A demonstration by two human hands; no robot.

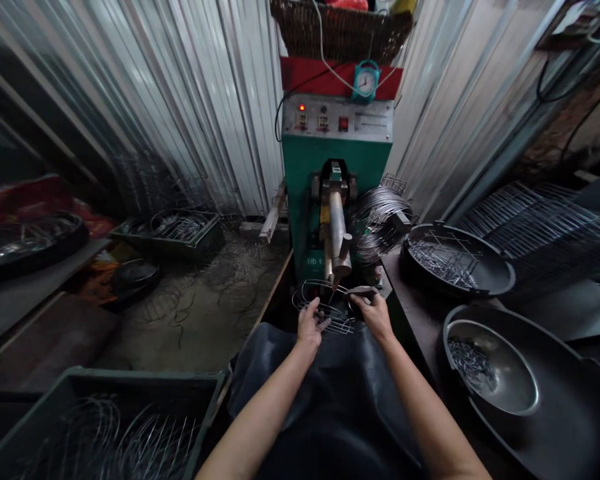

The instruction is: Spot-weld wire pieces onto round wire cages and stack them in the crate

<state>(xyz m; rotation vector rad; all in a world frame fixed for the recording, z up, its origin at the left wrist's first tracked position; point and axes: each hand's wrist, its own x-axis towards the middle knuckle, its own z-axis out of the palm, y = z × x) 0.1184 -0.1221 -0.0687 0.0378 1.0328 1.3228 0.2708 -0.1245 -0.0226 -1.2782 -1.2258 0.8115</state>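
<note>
My left hand [310,325] is closed on the near left edge of a round wire rack [341,327], thumb on top. The rack has a curved outer wire and several parallel bars, and sits under the electrode tip of a green spot welder [300,193]. At the rack's right side my right hand [375,315] is pinched near the outer wire, close to the electrode [337,263]. A dark flat piece shows by its fingers; whether it is held cannot be made out. A dark apron [325,387] lies over my lap beneath the rack.
Wire coils [380,220] hang right of the welder. A black pan [495,267] and a steel bowl [517,373] hold small wire pieces at the right. Green crates of wire parts stand at the lower left [145,375] and back left [200,243].
</note>
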